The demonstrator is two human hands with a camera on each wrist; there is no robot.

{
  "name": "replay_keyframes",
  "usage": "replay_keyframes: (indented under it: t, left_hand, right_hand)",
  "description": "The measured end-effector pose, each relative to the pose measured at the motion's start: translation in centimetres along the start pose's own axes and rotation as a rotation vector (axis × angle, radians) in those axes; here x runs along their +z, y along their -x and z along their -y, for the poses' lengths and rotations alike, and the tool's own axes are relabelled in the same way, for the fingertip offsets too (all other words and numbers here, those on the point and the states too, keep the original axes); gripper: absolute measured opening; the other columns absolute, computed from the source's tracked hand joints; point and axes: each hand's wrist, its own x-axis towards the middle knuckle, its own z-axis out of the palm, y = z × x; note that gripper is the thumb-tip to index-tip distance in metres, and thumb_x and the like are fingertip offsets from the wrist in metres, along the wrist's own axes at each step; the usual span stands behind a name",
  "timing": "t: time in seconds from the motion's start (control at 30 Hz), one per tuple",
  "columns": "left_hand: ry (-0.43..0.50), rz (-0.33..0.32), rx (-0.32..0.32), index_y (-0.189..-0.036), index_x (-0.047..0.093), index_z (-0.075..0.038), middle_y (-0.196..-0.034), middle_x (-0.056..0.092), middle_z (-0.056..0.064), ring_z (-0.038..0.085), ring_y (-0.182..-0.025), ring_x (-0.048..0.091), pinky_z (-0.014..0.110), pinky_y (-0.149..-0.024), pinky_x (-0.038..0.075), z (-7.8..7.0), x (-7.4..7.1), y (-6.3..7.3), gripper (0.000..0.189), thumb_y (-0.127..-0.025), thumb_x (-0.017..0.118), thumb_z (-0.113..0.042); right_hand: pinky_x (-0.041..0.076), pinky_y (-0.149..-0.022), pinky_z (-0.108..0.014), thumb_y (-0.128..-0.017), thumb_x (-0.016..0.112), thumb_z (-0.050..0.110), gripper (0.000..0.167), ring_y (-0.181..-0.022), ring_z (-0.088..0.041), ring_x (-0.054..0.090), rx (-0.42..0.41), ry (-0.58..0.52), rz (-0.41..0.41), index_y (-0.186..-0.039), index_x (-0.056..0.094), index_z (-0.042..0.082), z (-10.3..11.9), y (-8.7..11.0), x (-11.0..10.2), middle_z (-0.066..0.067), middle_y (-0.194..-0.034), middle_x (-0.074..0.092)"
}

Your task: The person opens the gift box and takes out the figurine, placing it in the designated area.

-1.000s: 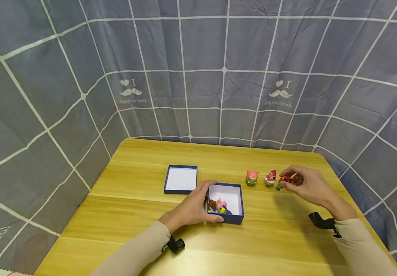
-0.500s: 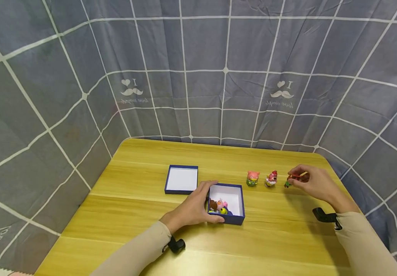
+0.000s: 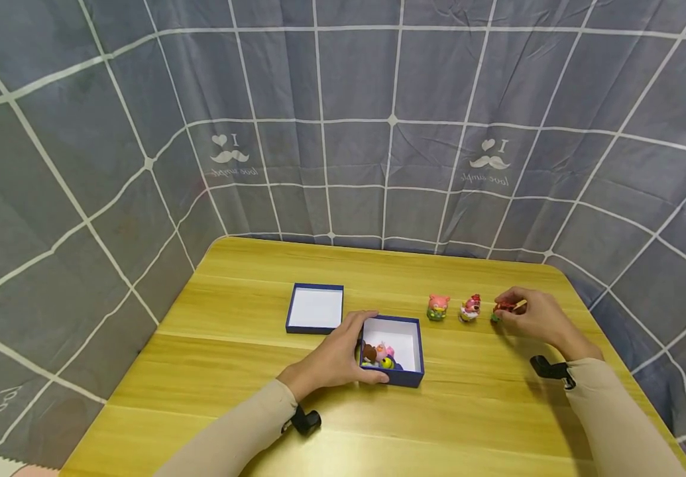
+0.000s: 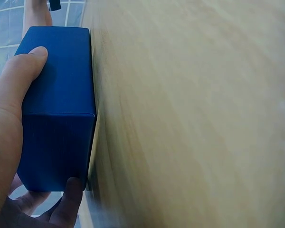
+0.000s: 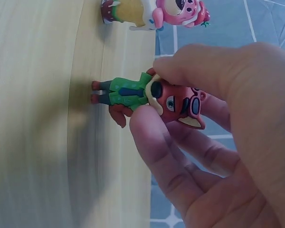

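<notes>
My left hand (image 3: 338, 354) grips the left side of an open blue box (image 3: 403, 378), thumb along its near wall and fingers round the far corner. Several small figurines (image 3: 381, 354) lie inside the white interior. At the right, my right hand (image 3: 536, 318) pinches an orange fox figurine (image 5: 173, 102) by its head, between thumb and fingers. The fox wears a green shirt and dark tie; its feet are right at the tabletop. Left of it stand a pink figurine with a red hat (image 3: 470, 309) and a pink figurine with a green body (image 3: 437, 308).
A blue-rimmed box lid (image 3: 315, 309), white inside, lies left of the box. The wooden table (image 3: 229, 311) ends at a grey curtain with white grid lines (image 3: 354, 159), which hangs behind and along both sides.
My right hand has carried the fox figurine a little to the right, away from the red-hatted one, and lowered it to the table. The left hand stays on the box.
</notes>
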Motion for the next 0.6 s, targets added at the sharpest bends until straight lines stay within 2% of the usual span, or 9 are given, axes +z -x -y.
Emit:
replay_keyframes:
  t: [0.23,0.6]
  left_hand:
    - [0.004,0.015,-0.021,-0.183,0.032,-0.021,-0.183,0.042,0.010,0.033,-0.160,0.058,0.057,-0.136,0.049,0.00,0.35,0.41,0.127,-0.085,0.103,-0.061]
    - [-0.007,0.004,-0.015,-0.183,0.031,-0.020,-0.183,0.043,0.010,0.034,-0.161,0.057,0.057,-0.136,0.049,-0.12,0.08,0.19,0.127,-0.086,0.102,-0.062]
  right_hand:
    - [0.068,-0.079,-0.033,-0.105,0.089,0.019,0.028,-0.096,-0.032,0.085,0.017,-0.006,0.022,-0.127,0.083,0.002,0.09,0.61,0.43,-0.019,-0.118,0.086]
    - [0.061,-0.074,-0.027,-0.105,0.089,0.020,0.033,-0.092,-0.026,0.084,0.020,-0.020,0.027,-0.132,0.082,0.003,0.13,0.58,0.07,-0.022,-0.124,0.084]
